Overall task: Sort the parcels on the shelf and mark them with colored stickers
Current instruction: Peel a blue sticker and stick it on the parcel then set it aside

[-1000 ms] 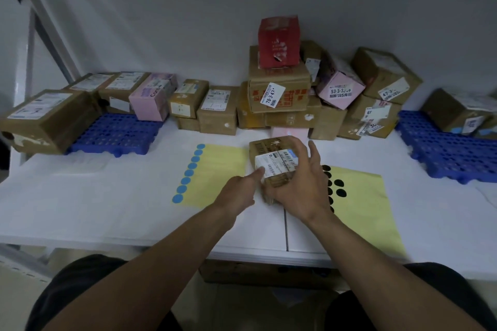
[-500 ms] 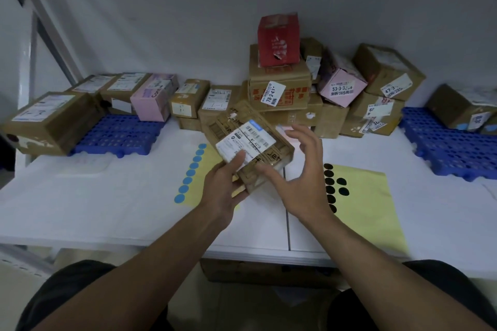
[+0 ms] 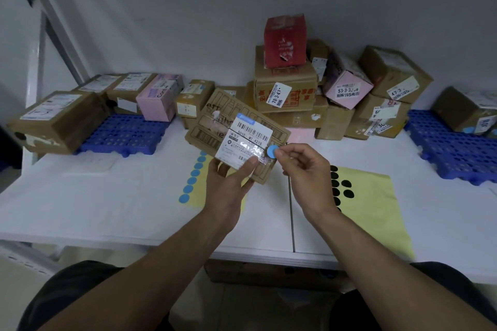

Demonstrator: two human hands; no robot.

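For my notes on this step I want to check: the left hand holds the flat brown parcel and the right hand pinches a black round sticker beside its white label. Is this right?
One detail is wrong: the head view shows the round sticker in the right hand is blue, not black. The left hand does hold the flat brown parcel.

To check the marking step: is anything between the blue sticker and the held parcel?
Nothing visible. The right hand pinches the blue sticker at the white label on the parcel; the left hand holds it, thumb beside the sticker.
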